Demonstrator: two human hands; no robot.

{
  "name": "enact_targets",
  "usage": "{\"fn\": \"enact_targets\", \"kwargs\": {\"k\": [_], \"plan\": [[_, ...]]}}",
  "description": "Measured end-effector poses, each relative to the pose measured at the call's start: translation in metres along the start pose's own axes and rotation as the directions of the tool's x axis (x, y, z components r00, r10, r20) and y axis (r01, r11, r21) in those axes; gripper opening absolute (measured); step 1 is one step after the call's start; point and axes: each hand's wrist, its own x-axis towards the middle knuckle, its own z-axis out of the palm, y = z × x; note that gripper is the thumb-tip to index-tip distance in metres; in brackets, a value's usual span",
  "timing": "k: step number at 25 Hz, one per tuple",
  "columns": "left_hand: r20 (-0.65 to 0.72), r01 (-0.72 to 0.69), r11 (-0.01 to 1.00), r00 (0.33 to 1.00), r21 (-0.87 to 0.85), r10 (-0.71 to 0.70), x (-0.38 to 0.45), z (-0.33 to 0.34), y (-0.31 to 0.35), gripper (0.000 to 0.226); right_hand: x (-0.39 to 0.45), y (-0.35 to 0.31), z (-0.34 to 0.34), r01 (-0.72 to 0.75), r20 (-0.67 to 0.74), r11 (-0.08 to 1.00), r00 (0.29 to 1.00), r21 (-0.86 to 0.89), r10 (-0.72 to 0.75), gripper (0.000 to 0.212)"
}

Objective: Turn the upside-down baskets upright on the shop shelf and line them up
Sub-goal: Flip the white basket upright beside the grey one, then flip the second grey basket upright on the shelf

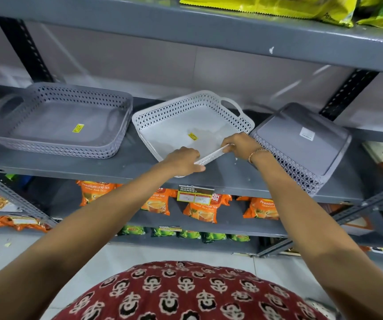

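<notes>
The shelf [139, 167] is crowded along its length by three baskets. A narrow strip of bare shelf is left between the grey basket [56, 121] near the left end and the white basket [193, 125] in the middle. The white basket's right corner is met by the overturned basket [301, 144], so no gap is left there. The front edge is overhung by the white basket and the overturned one. Headroom is limited by the upper shelf [209, 26]. Open space is left above the baskets.

Grey steel shelving [139, 166] on perforated black uprights [25, 48]. Pale glossy wall panel [162, 63] behind, streaked with reflections. Light tiled floor [153, 252] below. Orange tea packets [203, 207] on lower shelf.
</notes>
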Motion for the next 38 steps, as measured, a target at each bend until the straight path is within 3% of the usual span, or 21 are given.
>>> {"fn": "enact_targets", "kwargs": {"k": [2,7,12,18,21,24,28,32,34,36,38], "plan": [[0.031,-0.045,0.994,0.999,0.098,0.042,0.009,0.001,-0.004,0.035,-0.002,-0.003,0.002,-0.012,-0.012,1.0,1.0,-0.008,0.012,0.018],[0.031,-0.073,0.988,0.997,0.139,0.07,0.008,-0.018,-0.036,0.017,-0.004,-0.025,0.012,0.028,-0.043,1.0,0.999,-0.004,-0.028,0.021],[0.039,-0.033,0.973,0.999,0.23,0.025,-0.003,-0.033,-0.083,0.021,-0.002,-0.07,0.046,0.103,-0.096,0.994,0.99,-0.043,-0.107,0.02],[0.034,-0.051,0.972,0.998,0.227,0.045,-0.011,-0.039,-0.102,0.021,-0.001,-0.089,0.055,0.053,-0.108,0.998,0.993,-0.034,-0.056,0.021],[0.107,-0.1,0.968,0.991,0.23,0.077,-0.011,-0.044,-0.1,0.031,-0.011,-0.095,0.044,0.049,-0.114,0.984,0.993,0.17,-0.03,0.024],[0.092,-0.173,0.984,0.981,0.031,0.169,-0.007,-0.052,-0.081,0.05,-0.023,-0.091,0.026,0.058,-0.282,0.946,0.959,0.32,0.036,0.02],[-0.191,-0.271,0.953,0.951,-0.137,0.243,0.012,-0.046,-0.033,0.039,-0.044,-0.065,0.01,-0.029,-0.494,0.927,0.839,0.374,0.226,0.019],[-0.331,-0.362,0.918,0.896,-0.16,0.296,0.033,-0.016,0.05,0.033,-0.083,0.005,-0.001,-0.127,-0.583,0.842,0.667,0.524,0.463,0.019],[-0.309,-0.414,0.898,0.882,-0.151,0.355,0.04,0.004,0.097,0.038,-0.114,0.046,-0.01,-0.146,-0.577,0.74,0.534,0.657,0.618,0.021],[-0.178,-0.498,0.864,0.859,-0.075,0.48,0.05,0.031,0.152,0.053,-0.152,0.098,-0.017,-0.165,-0.558,0.627,0.327,0.761,0.763,0.024],[-0.047,-0.559,0.824,0.824,0.093,0.565,0.06,0.057,0.193,0.072,-0.176,0.149,-0.01,-0.138,-0.393,0.418,0.177,0.898,0.902,0.03]]}}
